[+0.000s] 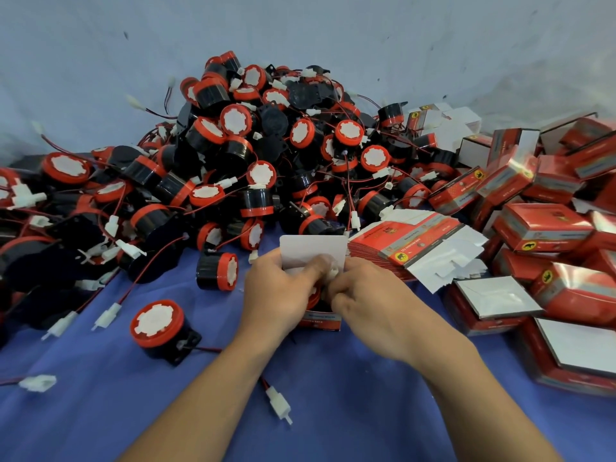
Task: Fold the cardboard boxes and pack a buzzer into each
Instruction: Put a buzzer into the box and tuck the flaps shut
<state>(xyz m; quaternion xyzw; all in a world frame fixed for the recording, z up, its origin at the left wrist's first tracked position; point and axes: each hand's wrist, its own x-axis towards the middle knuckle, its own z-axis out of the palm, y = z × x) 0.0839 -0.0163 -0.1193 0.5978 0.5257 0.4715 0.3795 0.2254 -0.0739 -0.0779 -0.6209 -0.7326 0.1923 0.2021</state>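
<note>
A person stands at a counter (333,411) covered with a blue cloth. Both hands meet in the middle of the frame around one small red cardboard box (321,321). Its white top flap stands up behind the fingers.

The left hand (276,290) has a tight grip on the left side of the box, with the fingers curled round it. The right hand (370,303) has its grip on the right side, fingers curled too. Between the two thumbs, at the open top of the box, sits a little white plastic plug (333,272). A bit of red shows inside the box under it, but I cannot tell how much of a buzzer is in there.

Behind the hands, a big heap of round black and red buzzers (266,145) with thin red wires fills the middle and left of the frame. One loose black and red buzzer (158,328) lies on the cloth at the lower left of the hands, and another one (216,271) lies just left of the box.

Just right of the hands is a stack of flat red unfolded boxes (410,243). Past it, at the right edge, lies a pile of folded red boxes (550,228), some with white flaps open.
</note>
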